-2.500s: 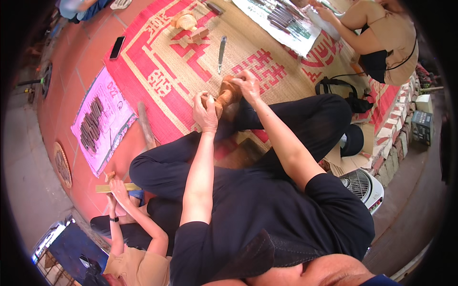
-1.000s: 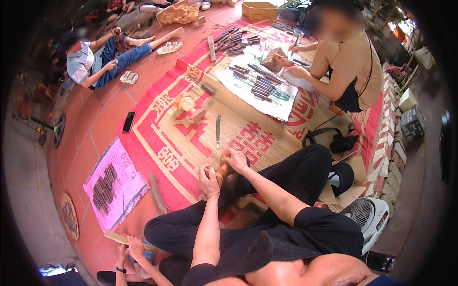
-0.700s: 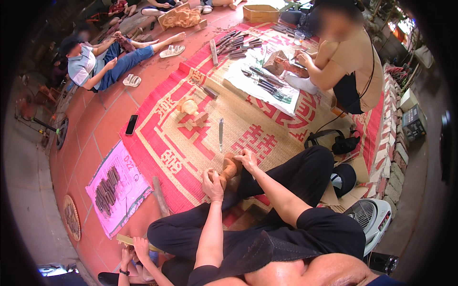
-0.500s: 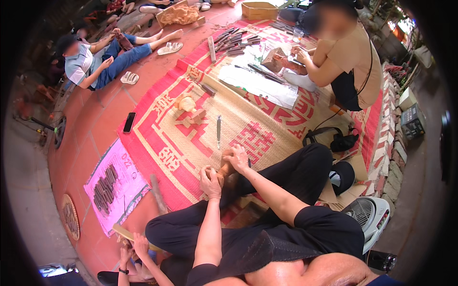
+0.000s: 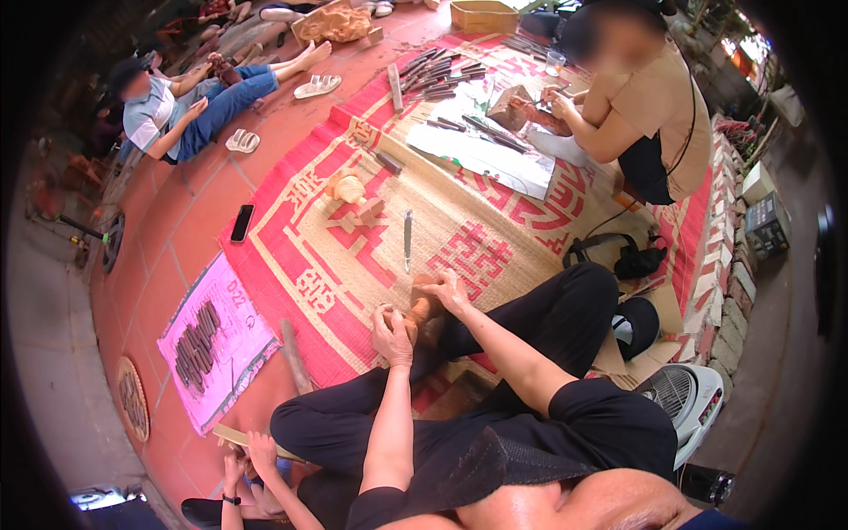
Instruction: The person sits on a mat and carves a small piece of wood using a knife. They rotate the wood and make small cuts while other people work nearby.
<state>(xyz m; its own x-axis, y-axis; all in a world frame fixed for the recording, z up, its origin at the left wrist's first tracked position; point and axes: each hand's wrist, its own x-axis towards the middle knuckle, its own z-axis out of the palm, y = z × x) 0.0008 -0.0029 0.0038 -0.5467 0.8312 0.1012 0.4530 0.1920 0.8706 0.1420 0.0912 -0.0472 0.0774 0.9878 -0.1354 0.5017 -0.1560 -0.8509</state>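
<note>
Over my crossed legs, both hands are on a brown wooden piece, apparently a carving. My left hand curls round its near end, while my right hand grips the far end from the right. Much of its shape is covered by my fingers. Just beyond, a slim dark tool with a pale tip, perhaps a carving knife, lies on the woven mat. Farther left on the mat, a pale rounded wood carving sits beside a brown wooden block.
Many dark-handled tools lie at the far side near a crouching person. A black phone and a pink sheet bearing dark sticks are at left. Another person's hands hold a wooden strip at lower left. A fan stands at right.
My right hand has shifted slightly on the wooden piece, uncovering more of its far end. My left hand keeps its grip. The whole view has moved a little.
</note>
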